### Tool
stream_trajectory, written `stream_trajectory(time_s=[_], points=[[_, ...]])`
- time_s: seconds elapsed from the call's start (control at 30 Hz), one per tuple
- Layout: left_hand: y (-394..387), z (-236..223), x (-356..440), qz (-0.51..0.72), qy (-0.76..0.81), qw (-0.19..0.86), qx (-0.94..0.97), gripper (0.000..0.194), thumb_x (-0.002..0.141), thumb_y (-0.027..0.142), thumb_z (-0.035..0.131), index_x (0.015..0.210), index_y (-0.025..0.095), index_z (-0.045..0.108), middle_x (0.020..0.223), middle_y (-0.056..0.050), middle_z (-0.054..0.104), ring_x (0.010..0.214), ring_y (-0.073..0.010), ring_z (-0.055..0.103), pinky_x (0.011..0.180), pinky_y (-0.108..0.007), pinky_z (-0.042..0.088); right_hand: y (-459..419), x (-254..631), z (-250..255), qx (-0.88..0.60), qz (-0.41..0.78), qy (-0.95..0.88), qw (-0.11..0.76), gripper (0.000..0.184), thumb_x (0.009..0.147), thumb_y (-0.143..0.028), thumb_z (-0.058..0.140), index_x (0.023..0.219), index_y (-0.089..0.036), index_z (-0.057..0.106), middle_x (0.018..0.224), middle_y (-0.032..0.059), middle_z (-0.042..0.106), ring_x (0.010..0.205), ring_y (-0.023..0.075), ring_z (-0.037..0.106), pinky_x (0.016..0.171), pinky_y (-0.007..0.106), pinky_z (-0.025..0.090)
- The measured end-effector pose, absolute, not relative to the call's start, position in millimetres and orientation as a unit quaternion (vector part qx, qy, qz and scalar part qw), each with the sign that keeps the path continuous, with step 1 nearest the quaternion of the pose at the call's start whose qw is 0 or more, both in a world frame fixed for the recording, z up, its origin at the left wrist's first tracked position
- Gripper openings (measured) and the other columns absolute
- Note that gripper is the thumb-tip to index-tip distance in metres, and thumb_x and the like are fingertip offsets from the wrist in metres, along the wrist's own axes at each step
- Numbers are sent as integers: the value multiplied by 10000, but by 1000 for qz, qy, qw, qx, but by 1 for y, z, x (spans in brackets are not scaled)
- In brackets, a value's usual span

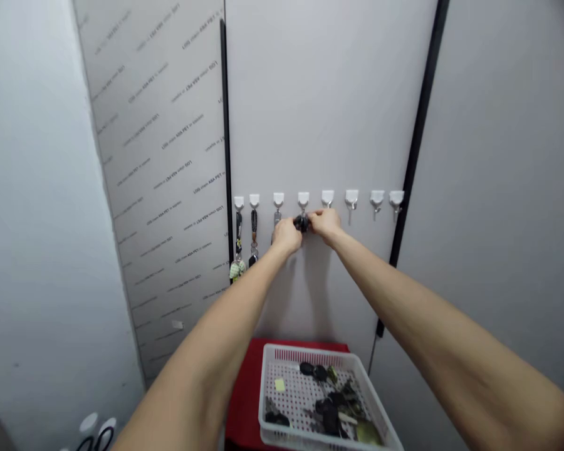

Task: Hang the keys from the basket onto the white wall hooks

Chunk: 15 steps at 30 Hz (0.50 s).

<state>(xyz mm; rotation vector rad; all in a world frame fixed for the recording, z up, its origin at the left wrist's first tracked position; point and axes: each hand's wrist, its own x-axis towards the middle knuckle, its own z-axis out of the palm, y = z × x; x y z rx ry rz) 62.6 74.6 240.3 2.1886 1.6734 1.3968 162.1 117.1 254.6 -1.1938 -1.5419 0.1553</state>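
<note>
Both my arms reach up to a row of several white wall hooks (351, 198). My left hand (286, 235) and my right hand (326, 224) are closed together on a small black key fob (301, 223) right under the fourth hook (303, 199). Two strap keychains (239, 241) hang from the first two hooks at the left, one ending in a pale green charm (237, 270). Something small hangs from the third hook (278, 199), mostly hidden behind my left hand. The hooks to the right carry nothing.
Below, a white perforated basket (271, 401) with several dark keys and fobs (329, 413) sits on a red stand (244, 401). Black vertical strips (418, 131) edge the white wall panel. A film-covered panel (164, 175) stands at the left.
</note>
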Motion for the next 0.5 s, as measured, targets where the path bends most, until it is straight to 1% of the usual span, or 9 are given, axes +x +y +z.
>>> stream_trajectory(time_s=[0.1, 0.17, 0.23, 0.33, 0.4, 0.5], points=[[60, 211, 58, 477, 501, 8, 722, 339, 627, 99, 428, 965, 108, 455, 940, -81, 499, 878, -145, 448, 784, -259, 322, 104, 172, 230, -542, 59, -602, 583, 241, 643, -212, 403, 808, -105, 543, 690, 52, 570, 640, 107, 518, 567, 226, 403], [49, 175, 55, 473, 473, 28, 742, 336, 630, 103, 422, 965, 121, 450, 939, -55, 488, 872, -125, 440, 795, -247, 318, 87, 180, 198, -551, 68, -610, 565, 276, 644, -217, 398, 867, -116, 527, 737, 48, 571, 632, 96, 512, 573, 221, 397], [36, 129, 54, 427, 467, 78, 771, 311, 627, 114, 427, 934, 136, 471, 910, -40, 499, 844, -115, 447, 784, -235, 329, 64, 188, 155, -553, 103, -666, 490, 263, 638, -198, 402, 846, -120, 541, 725, 42, 578, 621, 93, 510, 582, 211, 390], [16, 56, 57, 335, 489, 156, 790, 280, 629, 129, 422, 898, 140, 497, 882, -43, 521, 821, -117, 457, 760, -225, 346, 25, 202, 84, -541, 155, -774, 292, 199, 616, -171, 422, 731, -135, 580, 676, 31, 592, 616, 102, 512, 595, 198, 375], [6, 18, 63, 269, 495, 199, 802, 264, 626, 157, 431, 877, 149, 512, 869, -40, 537, 814, -128, 466, 743, -232, 356, 6, 212, 48, -558, 129, -797, 195, 199, 622, -169, 406, 716, -156, 580, 659, 28, 592, 603, 113, 508, 572, 203, 363], [-2, -13, 72, 185, 483, 225, 826, 281, 610, 217, 462, 881, 170, 518, 892, -41, 542, 828, -151, 471, 737, -251, 358, -9, 228, 20, -580, 63, -804, 114, 207, 617, -165, 408, 741, -171, 573, 748, 48, 588, 713, 150, 500, 620, 229, 345]])
